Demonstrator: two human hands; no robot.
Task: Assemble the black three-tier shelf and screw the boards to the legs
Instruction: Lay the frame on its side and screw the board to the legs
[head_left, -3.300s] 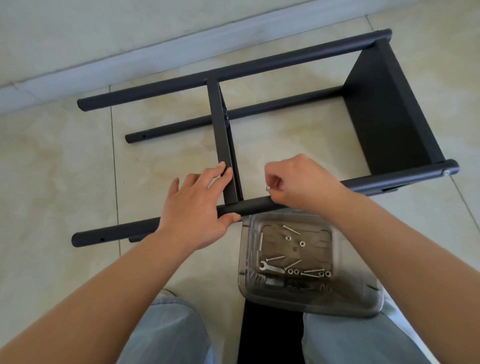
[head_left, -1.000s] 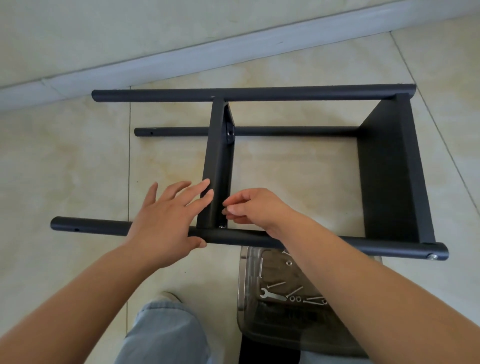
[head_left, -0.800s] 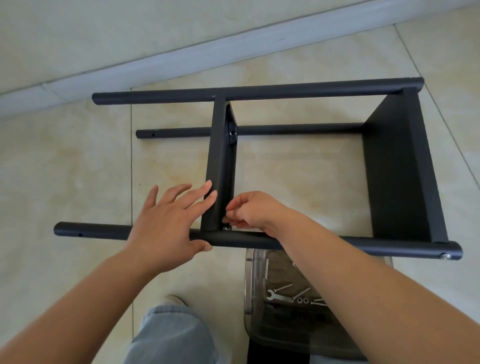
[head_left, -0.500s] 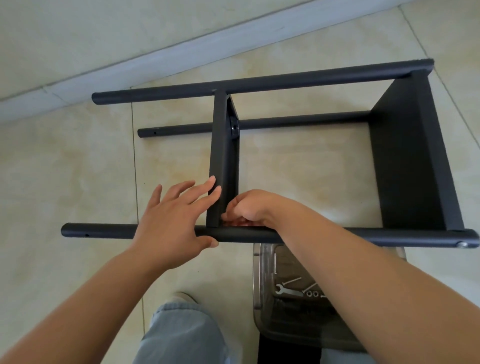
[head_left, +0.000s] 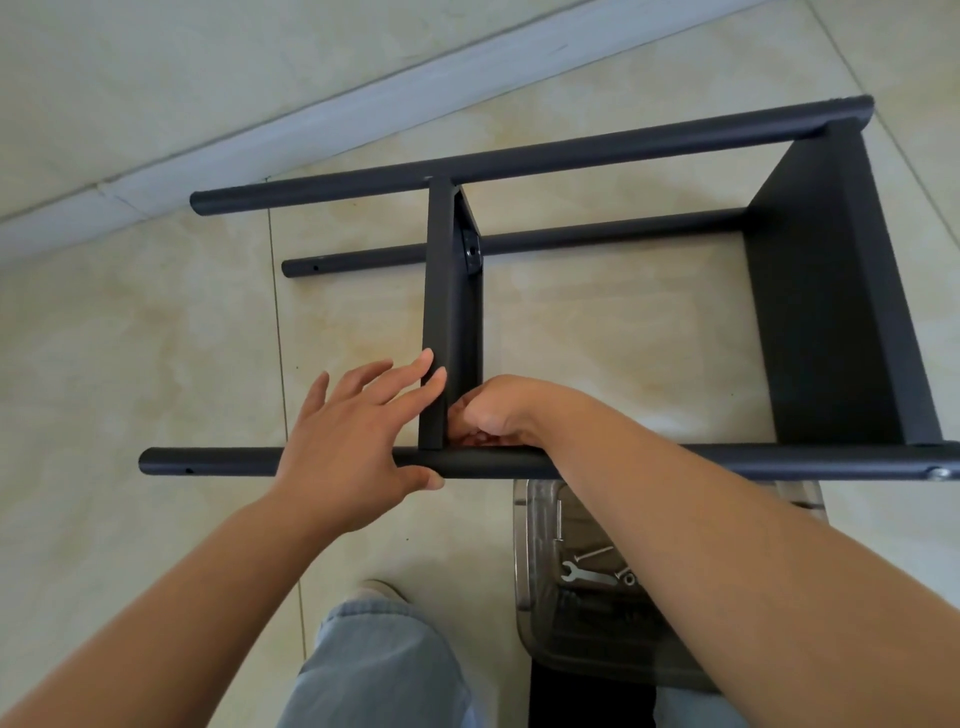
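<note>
A clear plastic tray (head_left: 524, 551) of screws and a wrench (head_left: 584, 574) sits half hidden under the right forearm. On the tiled floor (head_left: 130, 364), the matte black shelf (head_left: 831, 291) lies sideways. The left hand (head_left: 345, 441), fingers straight, presses its round near leg (head_left: 218, 462) and middle board (head_left: 441, 312); the right hand (head_left: 498, 410) curls at their joint, its contents unseen.

Both forearms bare, no sleeves in view. Light blue denim trousers (head_left: 384, 670) on legs. Pale shoe toe (head_left: 382, 590) below hem.
</note>
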